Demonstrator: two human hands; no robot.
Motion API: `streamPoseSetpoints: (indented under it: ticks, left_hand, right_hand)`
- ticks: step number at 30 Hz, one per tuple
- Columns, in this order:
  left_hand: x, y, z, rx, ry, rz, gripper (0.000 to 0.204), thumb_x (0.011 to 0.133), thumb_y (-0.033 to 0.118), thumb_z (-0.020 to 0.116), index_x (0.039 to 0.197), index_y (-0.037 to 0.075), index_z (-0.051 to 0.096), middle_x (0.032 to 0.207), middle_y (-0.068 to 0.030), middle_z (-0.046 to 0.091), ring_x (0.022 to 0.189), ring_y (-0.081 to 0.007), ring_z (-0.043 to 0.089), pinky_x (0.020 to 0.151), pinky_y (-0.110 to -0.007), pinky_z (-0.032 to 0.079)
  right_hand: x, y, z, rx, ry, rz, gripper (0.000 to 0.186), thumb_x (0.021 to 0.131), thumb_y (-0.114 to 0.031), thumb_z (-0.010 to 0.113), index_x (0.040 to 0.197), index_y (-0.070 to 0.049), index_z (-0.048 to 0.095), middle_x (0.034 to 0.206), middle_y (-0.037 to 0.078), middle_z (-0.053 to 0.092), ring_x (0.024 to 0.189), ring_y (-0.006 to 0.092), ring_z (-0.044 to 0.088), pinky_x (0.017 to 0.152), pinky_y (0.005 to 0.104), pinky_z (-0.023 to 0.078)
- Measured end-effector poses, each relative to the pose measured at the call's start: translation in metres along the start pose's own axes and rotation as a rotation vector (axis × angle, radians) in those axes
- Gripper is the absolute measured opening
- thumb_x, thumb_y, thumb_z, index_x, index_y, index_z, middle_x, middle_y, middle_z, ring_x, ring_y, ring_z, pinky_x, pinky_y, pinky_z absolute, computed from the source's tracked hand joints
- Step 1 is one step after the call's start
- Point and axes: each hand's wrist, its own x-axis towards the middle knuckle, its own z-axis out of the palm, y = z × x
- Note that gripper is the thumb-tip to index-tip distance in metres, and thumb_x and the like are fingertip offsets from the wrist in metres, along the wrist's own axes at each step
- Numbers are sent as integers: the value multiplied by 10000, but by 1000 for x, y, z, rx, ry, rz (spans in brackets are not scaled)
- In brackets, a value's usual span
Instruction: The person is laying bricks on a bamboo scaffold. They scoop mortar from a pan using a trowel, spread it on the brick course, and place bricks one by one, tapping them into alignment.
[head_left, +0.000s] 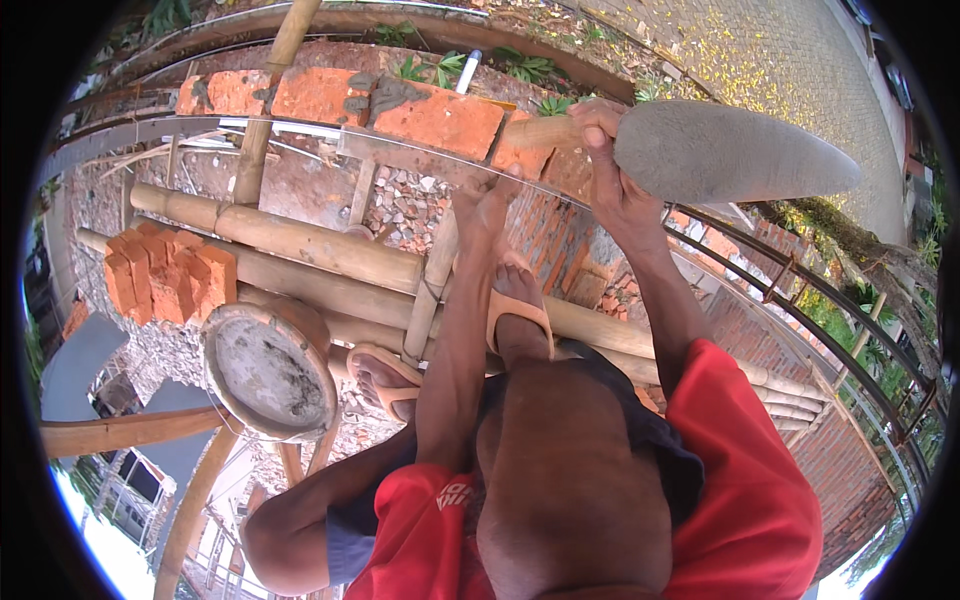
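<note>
The trowel [735,152] is above the right part of a brick row [440,120], its blade to the right and its handle [545,132] pointing left over the end bricks. The right hand [612,185] has its grip clamped on the handle near the blade. The left hand [483,200] is at the row's near edge, fingertips by the last open joint; whether its grip closes on anything, I cannot tell.

The work looks partway along: several bricks lie end to end beside a taut string [400,140], with grey mortar [395,93] smeared on top towards the left. The joint near the left hand shows as a dark gap, so filling seems left to do there. How firmly the end bricks are bedded is unclear.

Nearer the person, bamboo poles [330,245] run across. At left, a brick pile [165,275] stands just beside a bucket [270,370] holding grey mix, so material remains.
</note>
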Motion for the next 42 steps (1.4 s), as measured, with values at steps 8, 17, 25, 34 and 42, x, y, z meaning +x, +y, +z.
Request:
streamPoseSetpoints:
  ticks: [8, 17, 25, 34, 42]
  left_hand:
    - [-1, 6, 1, -72, -36, -41, 180, 932, 0, 762, 1068, -35, 650, 1081, -117, 674, 1010, -242, 682, 962, -374, 587]
    - [-3, 12, 5, -71, 2, -81, 219, 927, -22, 749, 1112, -65, 639, 1101, -139, 669, 1020, -241, 679, 969, -369, 598]
    - [-2, 15, 7, -145, 15, -75, 202, 922, -59, 725, 1099, -111, 642, 1116, -158, 667, 1037, -259, 683, 978, -366, 610]
    - [3, 12, 2, -183, 23, -109, 230, 905, -78, 733, 1104, -152, 642, 1143, -199, 668, 1044, -283, 685, 985, -371, 617]
    - [6, 10, 2, -186, 58, -124, 218, 907, -68, 740, 1090, -139, 646, 1119, -188, 678, 1017, -269, 695, 941, -358, 636]
  right_hand:
    - [-23, 19, -1, -259, -185, 87, 213, 1016, -33, 636, 1207, -81, 718, 1166, 113, 734, 1067, 292, 701, 941, 420, 548]
    - [-25, 20, -7, -376, -318, 100, 297, 983, -41, 619, 1236, -139, 740, 1151, 118, 731, 1048, 332, 692, 884, 433, 545]
    - [-35, 24, -4, -400, -337, 75, 274, 989, -84, 627, 1245, -109, 721, 1147, 123, 728, 1034, 317, 687, 881, 436, 543]
    - [-32, 27, -2, -356, -374, 74, 314, 1012, -131, 617, 1317, -148, 694, 1150, 107, 720, 1029, 300, 689, 877, 440, 545]
    - [-26, 22, -8, -450, -300, -19, 259, 1015, -112, 643, 1246, -168, 747, 1108, 105, 741, 978, 299, 705, 843, 435, 553]
